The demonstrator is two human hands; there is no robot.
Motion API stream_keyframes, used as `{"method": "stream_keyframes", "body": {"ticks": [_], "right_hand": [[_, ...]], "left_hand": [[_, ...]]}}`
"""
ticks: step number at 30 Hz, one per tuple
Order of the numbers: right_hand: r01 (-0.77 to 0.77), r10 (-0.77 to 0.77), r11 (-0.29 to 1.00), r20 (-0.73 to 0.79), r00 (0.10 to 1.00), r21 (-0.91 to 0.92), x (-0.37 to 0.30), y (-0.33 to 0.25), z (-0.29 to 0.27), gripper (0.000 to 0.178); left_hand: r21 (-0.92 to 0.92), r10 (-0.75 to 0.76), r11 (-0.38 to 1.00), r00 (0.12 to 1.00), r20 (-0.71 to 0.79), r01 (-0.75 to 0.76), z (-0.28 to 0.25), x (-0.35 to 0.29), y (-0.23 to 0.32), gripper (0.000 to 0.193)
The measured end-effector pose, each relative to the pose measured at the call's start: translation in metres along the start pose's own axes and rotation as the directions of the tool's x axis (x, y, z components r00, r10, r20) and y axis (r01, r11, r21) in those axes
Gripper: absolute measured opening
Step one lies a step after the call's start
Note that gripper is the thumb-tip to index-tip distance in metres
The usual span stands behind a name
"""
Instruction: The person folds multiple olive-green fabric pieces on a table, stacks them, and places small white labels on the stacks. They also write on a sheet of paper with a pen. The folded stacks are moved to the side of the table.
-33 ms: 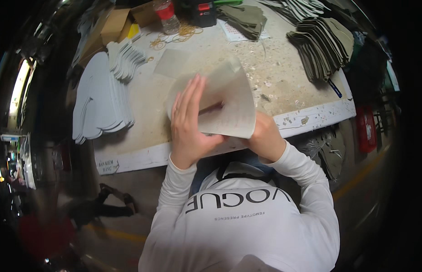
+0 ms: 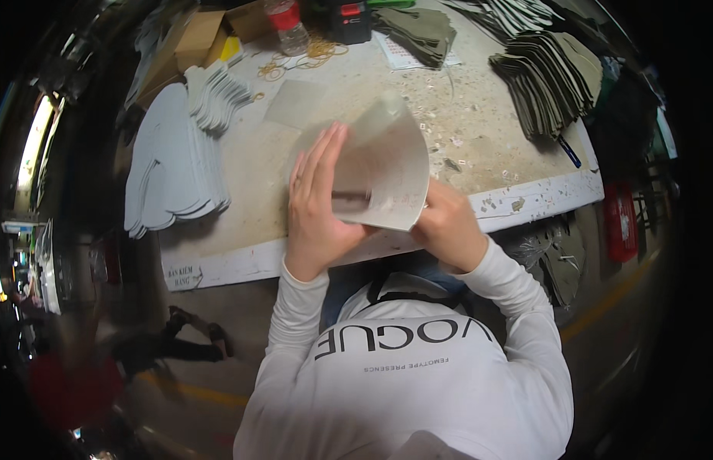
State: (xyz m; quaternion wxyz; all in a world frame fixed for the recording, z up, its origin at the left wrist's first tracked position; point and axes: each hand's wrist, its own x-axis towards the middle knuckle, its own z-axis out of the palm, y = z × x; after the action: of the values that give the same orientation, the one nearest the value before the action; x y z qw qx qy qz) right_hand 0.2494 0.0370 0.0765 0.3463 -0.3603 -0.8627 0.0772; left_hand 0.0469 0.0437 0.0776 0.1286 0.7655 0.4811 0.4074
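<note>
Over the near edge of a pale, scrap-strewn table (image 2: 253, 184), a curved pale sheet (image 2: 402, 169) is being held up between two hands. Its left side is being braced by the left hand (image 2: 318, 207), fingers outstretched; its right edge is being gripped by the right hand (image 2: 448, 218), whose fingertips are being partly hidden. The table's left side is being taken up by grey stacked pieces (image 2: 172, 169), its far right by olive pieces (image 2: 544, 88). Toward the back, a bottle (image 2: 287, 31) and a cardboard box (image 2: 199, 38) are being supported. The dim floor is being crossed by a yellow line (image 2: 203, 393).
</note>
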Motion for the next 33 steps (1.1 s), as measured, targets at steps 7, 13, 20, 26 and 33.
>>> {"method": "stream_keyframes", "body": {"ticks": [7,13,20,26,33], "right_hand": [[-0.035,0.033,0.989,0.016,0.999,0.142,0.004,0.011,-0.007,0.029],[-0.024,0.018,0.994,0.058,0.998,0.108,0.012,0.008,-0.01,0.025],[0.178,-0.178,0.984,0.009,0.984,0.016,0.048,0.003,-0.01,0.014],[0.08,-0.077,0.997,0.246,0.966,-0.002,0.087,0.007,0.011,0.009],[0.092,-0.149,0.989,0.688,0.71,0.12,0.121,0.038,0.027,0.011]], "left_hand": [[-0.192,0.124,0.977,0.98,0.156,-0.093,-0.036,0.005,-0.019,0.093],[-0.149,0.087,0.989,0.886,0.456,-0.02,-0.055,0.004,-0.022,0.026],[-0.591,-0.141,0.806,0.964,-0.224,-0.02,-0.041,0.001,-0.006,0.037],[-0.334,-0.102,0.942,0.936,-0.336,-0.017,-0.047,-0.003,0.008,0.099],[-0.216,-0.229,0.966,0.847,-0.48,0.139,-0.016,0.005,0.003,0.074]]}}
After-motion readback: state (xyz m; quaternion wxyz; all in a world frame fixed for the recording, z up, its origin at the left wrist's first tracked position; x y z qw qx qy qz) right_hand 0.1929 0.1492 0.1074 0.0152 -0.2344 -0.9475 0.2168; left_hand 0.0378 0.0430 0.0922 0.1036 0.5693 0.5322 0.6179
